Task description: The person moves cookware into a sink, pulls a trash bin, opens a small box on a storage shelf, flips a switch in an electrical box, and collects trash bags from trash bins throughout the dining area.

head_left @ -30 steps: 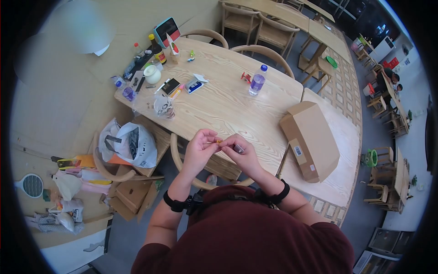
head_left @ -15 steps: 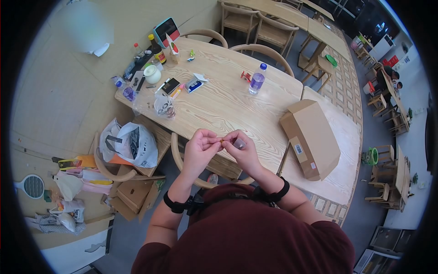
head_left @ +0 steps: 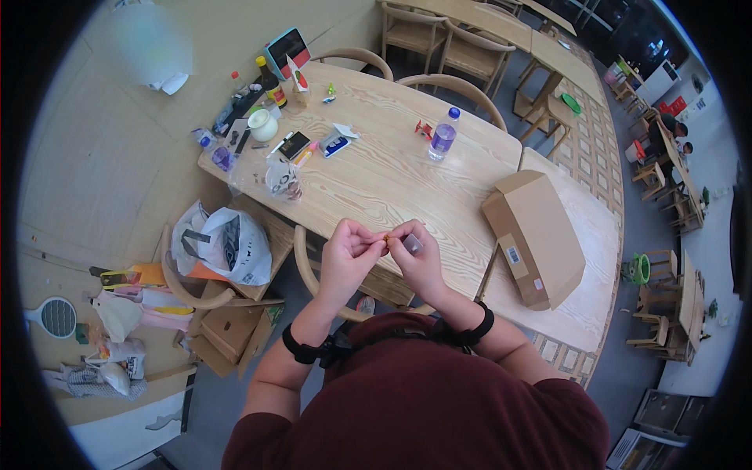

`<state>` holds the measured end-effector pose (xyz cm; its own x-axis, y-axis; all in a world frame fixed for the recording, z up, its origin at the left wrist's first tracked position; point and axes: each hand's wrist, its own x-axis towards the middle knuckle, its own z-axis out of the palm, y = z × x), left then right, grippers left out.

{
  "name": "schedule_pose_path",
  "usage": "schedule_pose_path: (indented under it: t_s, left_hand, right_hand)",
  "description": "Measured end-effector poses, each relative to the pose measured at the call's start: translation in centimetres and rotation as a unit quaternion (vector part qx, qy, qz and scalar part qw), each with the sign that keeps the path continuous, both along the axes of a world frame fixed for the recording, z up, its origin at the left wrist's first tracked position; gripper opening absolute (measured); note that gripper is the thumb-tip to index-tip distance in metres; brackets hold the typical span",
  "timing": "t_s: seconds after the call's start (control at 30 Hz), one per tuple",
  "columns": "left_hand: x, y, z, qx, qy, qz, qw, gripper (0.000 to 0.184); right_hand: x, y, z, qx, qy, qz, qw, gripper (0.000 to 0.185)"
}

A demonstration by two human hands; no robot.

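Observation:
Over the near edge of the wooden table (head_left: 392, 188), my left hand (head_left: 348, 254) and my right hand (head_left: 419, 262) meet at their fingertips. Between them is a tiny orange-yellow piece (head_left: 386, 241), mostly covered by the fingers, too small to name. My left thumb and forefinger pinch at it from one side, my right ones from the other. A small greyish translucent item (head_left: 412, 244) also sits in my right hand, against the curled fingers.
A water bottle (head_left: 443, 135) and a red figure (head_left: 424, 129) stand farther back. At right lies a cardboard box (head_left: 536, 239). Left are a cup (head_left: 282, 180), a jar (head_left: 262, 125) and a bag (head_left: 223, 243) on a chair. People sit far right.
Both hands have shifted slightly, with the fingertips closer together around the small piece. Less of the orange-yellow piece shows than a second ago. Objects on the table have not moved.

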<state>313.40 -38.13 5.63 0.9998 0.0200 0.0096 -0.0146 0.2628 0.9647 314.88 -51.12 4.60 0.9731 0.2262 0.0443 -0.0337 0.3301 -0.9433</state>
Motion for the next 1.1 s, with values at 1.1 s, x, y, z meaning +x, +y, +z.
schedule_pose_path:
  t_s: [1.1]
  left_hand:
    - [-39.7, 30.5, -9.6, 0.184, 0.119, 0.309, 0.926, 0.026]
  right_hand:
    - [-19.3, 24.5, -14.3, -0.033, 0.395, 0.39, 0.831, 0.012]
